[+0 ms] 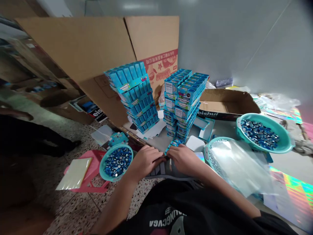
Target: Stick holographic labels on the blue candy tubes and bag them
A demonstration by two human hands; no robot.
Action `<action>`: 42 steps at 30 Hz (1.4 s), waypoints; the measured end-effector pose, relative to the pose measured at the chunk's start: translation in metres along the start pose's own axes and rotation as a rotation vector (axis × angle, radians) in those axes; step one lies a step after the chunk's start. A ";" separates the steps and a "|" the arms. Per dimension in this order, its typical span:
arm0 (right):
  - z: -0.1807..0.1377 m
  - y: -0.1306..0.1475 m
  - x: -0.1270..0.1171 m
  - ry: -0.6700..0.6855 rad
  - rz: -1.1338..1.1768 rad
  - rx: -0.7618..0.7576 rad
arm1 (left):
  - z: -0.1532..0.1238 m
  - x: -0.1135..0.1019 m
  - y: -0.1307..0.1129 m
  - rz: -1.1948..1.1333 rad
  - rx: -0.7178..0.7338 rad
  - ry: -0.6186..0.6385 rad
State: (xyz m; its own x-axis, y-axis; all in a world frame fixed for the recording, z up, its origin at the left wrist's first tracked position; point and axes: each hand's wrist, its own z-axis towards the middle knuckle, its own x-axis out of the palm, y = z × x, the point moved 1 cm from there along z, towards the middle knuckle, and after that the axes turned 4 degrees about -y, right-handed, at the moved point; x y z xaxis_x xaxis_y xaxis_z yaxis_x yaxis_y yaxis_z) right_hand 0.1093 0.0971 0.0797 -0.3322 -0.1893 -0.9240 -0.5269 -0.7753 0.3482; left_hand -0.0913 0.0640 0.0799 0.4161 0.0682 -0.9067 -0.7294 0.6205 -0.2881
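Blue printed cardboard boxes (139,98) are piled in tall stacks on a pale table (294,160), in front of a very large brown cardboard carton (90,58). A shallow, open-topped brown carton (227,103) is set behind the work area. Round turquoise plastic basins are placed at either side: the left basin (101,173) beside a pink plastic stool (97,156), the right basin (286,146) on the table, each well stocked with shiny blue-and-silver pieces (260,134). A third basin (207,153) is partly covered by a clear plastic sheet (242,163). The left hand (148,160) and the right hand (184,159) are brought close together, fingers bent, at the near end of a slim blue printed piece (176,142) below the stacks; whether it is pinched or only touched cannot be told, as the fingertips are mostly hidden. Much appears to be done, judging by the high stacks; more seems to be left, since loose blue cardboard trays (206,132) are laid flat nearby and the two basins are far from used up.
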 end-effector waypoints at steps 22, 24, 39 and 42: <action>0.014 0.000 -0.002 -0.160 0.531 0.157 | -0.033 0.031 -0.013 0.182 0.011 -0.498; 0.013 0.001 -0.004 -0.156 0.533 0.138 | -0.033 0.031 -0.014 0.136 -0.042 -0.513; 0.017 0.002 0.007 -0.254 0.541 0.215 | -0.040 0.025 -0.011 0.145 0.082 -0.436; 0.008 -0.008 0.006 -0.291 0.488 0.316 | -0.037 0.034 -0.011 -0.141 0.076 -0.360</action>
State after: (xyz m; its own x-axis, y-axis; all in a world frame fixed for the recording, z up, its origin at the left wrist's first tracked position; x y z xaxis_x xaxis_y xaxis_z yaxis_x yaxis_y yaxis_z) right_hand 0.1056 0.1072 0.0729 -0.7665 -0.2699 -0.5827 -0.4515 -0.4187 0.7879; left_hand -0.0891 0.0309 0.0412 0.6834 0.2394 -0.6897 -0.6144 0.6988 -0.3663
